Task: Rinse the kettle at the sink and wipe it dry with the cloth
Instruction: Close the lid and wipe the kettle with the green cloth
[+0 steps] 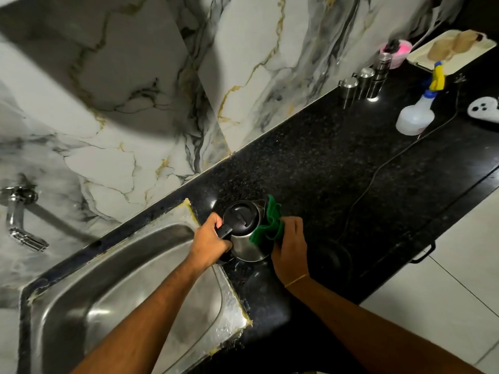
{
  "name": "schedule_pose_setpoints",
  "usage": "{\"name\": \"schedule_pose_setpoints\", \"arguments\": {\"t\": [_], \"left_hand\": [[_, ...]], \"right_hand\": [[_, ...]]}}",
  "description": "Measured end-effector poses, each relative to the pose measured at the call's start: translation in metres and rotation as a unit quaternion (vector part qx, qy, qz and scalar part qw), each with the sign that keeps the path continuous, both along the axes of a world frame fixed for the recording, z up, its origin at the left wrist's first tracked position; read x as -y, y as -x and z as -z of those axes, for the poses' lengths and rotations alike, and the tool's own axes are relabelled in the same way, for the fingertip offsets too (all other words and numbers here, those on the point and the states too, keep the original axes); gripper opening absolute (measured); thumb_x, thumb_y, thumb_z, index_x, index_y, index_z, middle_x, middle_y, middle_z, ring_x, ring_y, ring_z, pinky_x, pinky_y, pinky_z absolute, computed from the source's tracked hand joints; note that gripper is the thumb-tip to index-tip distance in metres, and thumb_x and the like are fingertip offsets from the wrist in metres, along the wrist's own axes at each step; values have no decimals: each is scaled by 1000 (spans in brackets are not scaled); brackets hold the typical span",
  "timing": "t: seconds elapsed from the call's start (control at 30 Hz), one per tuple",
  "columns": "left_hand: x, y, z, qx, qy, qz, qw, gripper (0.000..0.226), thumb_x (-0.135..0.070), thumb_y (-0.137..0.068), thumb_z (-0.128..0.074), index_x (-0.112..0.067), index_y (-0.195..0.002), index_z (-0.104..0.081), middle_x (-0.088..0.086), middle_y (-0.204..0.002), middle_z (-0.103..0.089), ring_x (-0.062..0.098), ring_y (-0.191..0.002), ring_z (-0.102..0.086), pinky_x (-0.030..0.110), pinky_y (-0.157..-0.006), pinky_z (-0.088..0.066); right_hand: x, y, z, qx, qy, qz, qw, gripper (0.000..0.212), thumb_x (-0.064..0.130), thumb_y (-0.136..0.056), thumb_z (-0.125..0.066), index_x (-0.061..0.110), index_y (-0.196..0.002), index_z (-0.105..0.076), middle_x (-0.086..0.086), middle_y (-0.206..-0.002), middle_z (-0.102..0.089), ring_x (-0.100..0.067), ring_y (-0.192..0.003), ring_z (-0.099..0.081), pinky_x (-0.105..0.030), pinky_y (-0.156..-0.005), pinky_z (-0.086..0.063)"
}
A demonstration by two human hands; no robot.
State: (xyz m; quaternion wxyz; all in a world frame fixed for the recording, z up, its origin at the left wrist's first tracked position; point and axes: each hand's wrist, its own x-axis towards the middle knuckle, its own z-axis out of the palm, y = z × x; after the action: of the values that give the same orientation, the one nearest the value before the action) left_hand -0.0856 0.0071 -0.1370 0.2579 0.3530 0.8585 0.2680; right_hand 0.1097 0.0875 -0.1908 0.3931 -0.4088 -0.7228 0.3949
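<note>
The kettle (247,233) is held by its handle in the closed left grip (209,238) while the green cloth (268,225) is pressed against its side by the clenched right grip (290,245) on the tabletop (324,168).

Both your forearms reach forward, converging. Your left hand (209,240) is curled tight around the kettle handle (224,231), knuckles up. Your right hand (290,245) presses the bunched cloth (267,225) against the kettle's side, just beside that grip.

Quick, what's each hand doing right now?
Left hand: closed around the kettle handle.
Right hand: closed on the green cloth, pressing it against the kettle's side.
</note>
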Motion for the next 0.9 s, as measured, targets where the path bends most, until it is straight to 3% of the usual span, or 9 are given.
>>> {"name": "schedule_pose_setpoints", "arguments": {"t": [0.07, 0.17, 0.3, 0.33, 0.47, 0.6, 0.67, 0.77, 0.9], "left_hand": [[0, 1, -1, -3, 6, 7, 1000, 46, 2, -57, -71, -24, -77, -38, -3, -66, -55, 9, -59, -46, 24, -46, -38], [-1, 6, -5, -2, 20, 25, 999, 45, 6, -60, -71, -21, -78, -39, -1, -69, -56, 9, -59, -48, 17, -42, -38], [-2, 13, -9, -10, 47, 43, 998, 45, 3, -61, -72, -23, -75, -38, -2, -68, -56, 11, -61, -49, 27, -49, -37], [-2, 14, -10, -12, 54, 49, 997, 45, 3, -62, -73, -24, -74, -38, -4, -67, -55, 9, -60, -49, 26, -48, -36], [-6, 23, -11, -5, 82, 73, 994, 43, 1, -65, -75, -25, -75, -42, -3, -70, -57, 7, -62, -53, 12, -40, -36], [-8, 33, -13, 11, 102, 101, 990, 35, 3, -65, -73, -17, -79, -47, 8, -72, -59, 5, -60, -56, 11, -41, -42], [-10, 39, -14, 1, 117, 126, 985, 32, 3, -65, -73, -11, -86, -52, 16, -82, -67, 10, -65, -59, 11, -43, -42], [-13, 47, -14, -4, 134, 157, 978, 34, 3, -66, -74, -16, -82, -51, 11, -80, -66, 11, -67, -60, 15, -44, -45], [-19, 55, -20, -50, 152, 216, 963, 36, -6, -66, -82, -15, -85, -53, 9, -81, -68, 25, -78, -68, 44, -65, -56]], "right_hand": [[0, 12, -2, 31, -68, -35, 997, 34, 6, -80, -57, 14, -112, -55, -7, -116, -51, -24, -98, -59, -37, -87, -53], [6, 14, 15, 141, -222, -106, 959, 37, 15, -76, -61, 22, -112, -56, -4, -109, -50, -27, -96, -52, -41, -80, -43], [9, -11, 47, 249, -316, -262, 877, 38, 22, -72, -61, 27, -110, -60, -2, -101, -51, -28, -90, -52, -40, -76, -42], [9, -16, 52, 262, -291, -271, 880, 39, 21, -71, -59, 27, -109, -60, -2, -102, -54, -28, -90, -55, -41, -75, -47], [9, -16, 45, 177, -10, -157, 972, 40, 1, -68, -57, 15, -106, -60, -9, -109, -57, -30, -97, -59, -49, -86, -54], [-3, 10, 14, 2, 113, -38, 993, 41, -6, -69, -56, 4, -108, -59, -13, -107, -61, -28, -97, -59, -51, -90, -51], [-11, 22, -4, -53, 140, -18, 989, 44, -3, -67, -54, 4, -111, -59, -12, -105, -64, -28, -96, -62, -47, -90, -53], [-13, 34, -22, -97, 149, -21, 984, 45, -3, -68, -53, 6, -112, -58, -11, -111, -62, -29, -103, -62, -50, -96, -52], [6, 29, -18, -3, 42, -21, 999, 39, 2, -69, -59, 18, -105, -54, -5, -127, -50, -28, -109, -59, -49, -95, -53]]}}
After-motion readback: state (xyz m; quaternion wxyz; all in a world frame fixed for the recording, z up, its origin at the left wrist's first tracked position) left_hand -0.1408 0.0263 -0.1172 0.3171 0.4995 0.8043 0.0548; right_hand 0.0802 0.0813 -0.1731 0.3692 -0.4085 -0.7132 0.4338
